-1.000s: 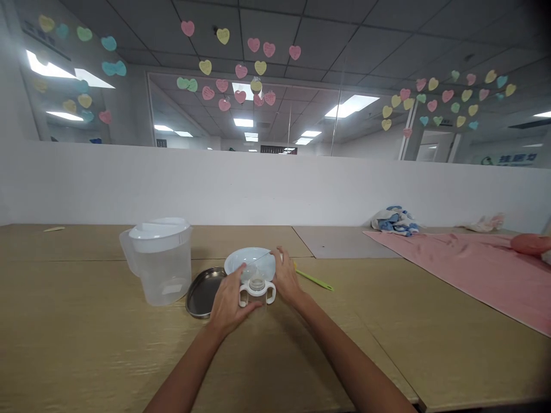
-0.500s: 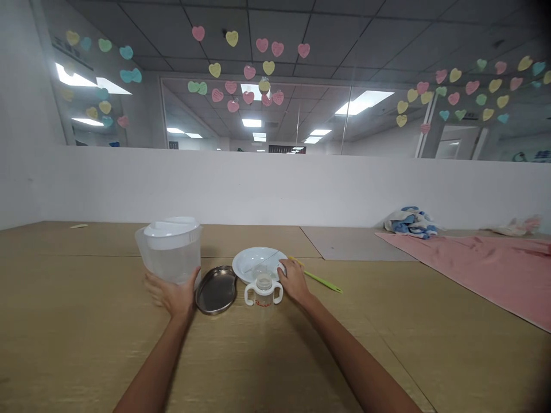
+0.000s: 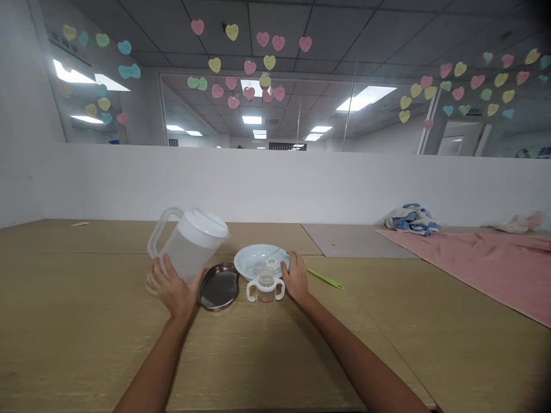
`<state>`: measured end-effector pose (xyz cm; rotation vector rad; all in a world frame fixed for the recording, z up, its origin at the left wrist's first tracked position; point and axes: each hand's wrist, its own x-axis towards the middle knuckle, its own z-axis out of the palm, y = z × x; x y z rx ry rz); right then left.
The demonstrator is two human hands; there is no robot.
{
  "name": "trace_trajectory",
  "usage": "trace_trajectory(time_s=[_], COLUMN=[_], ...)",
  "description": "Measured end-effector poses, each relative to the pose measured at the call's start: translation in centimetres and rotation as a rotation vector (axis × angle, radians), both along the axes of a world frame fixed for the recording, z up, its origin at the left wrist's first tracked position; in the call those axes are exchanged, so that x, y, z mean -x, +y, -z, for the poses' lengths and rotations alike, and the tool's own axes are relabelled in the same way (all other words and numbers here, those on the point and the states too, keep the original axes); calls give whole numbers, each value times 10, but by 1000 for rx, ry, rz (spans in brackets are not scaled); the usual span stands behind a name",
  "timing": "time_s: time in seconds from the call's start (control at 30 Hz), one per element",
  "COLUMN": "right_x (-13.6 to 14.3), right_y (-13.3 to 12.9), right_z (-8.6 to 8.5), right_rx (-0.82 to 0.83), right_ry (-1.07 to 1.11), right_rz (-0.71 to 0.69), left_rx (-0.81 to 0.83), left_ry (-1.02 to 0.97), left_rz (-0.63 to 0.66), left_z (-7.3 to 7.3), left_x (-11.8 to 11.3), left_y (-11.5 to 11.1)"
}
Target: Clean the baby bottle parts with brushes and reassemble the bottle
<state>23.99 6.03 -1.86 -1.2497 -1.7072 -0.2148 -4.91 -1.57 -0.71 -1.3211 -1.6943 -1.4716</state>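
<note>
My left hand (image 3: 174, 289) grips the lower part of a translucent pitcher (image 3: 189, 249) with a white lid; the pitcher leans to the right, its handle at the upper left. Beside it lies a metal kidney-shaped tray (image 3: 218, 287). A clear bottle (image 3: 266, 289) with two white handles stands open-topped in front of a white plate (image 3: 247, 259). On the plate are clear and white small parts (image 3: 272, 263). At the plate's right edge is my right hand (image 3: 295, 277), fingers bent; whether it grips the rim or a small part cannot be made out.
A green stick-like tool (image 3: 326, 279) lies right of the plate. Farther right are a pink cloth (image 3: 477, 264) and a crumpled blue and white cloth (image 3: 412, 219). A white wall (image 3: 275, 183) rises behind the table (image 3: 241, 355).
The pitcher has gone from upright to tilted right, its handle now showing at the left. My right hand has shifted slightly, and a white part on the plate has come into view beside it.
</note>
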Motion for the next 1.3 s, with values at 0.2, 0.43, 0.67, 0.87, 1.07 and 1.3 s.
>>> trace_trajectory(time_s=[0.2, 0.43, 0.67, 0.87, 1.07, 1.3], right_x=[-1, 0, 2, 2, 2, 3], right_y=[-1, -6, -5, -6, -4, -3], right_z=[-2, -6, -5, -6, -5, -5], right_rx=[28, 73, 167, 167, 164, 188], right_ry=[34, 30, 52, 53, 66, 65], right_rz=[-18, -32, -15, -15, -26, -30], left_rx=[31, 25, 44, 40, 2, 4], left_ry=[177, 186, 174, 197, 217, 205], left_rz=[-22, 21, -26, -10, -5, 13], left_z=[-4, -1, -3, -2, -2, 0], left_x=[-12, -11, -11, -11, -10, -8], left_y=[1, 2, 0, 0, 1, 4])
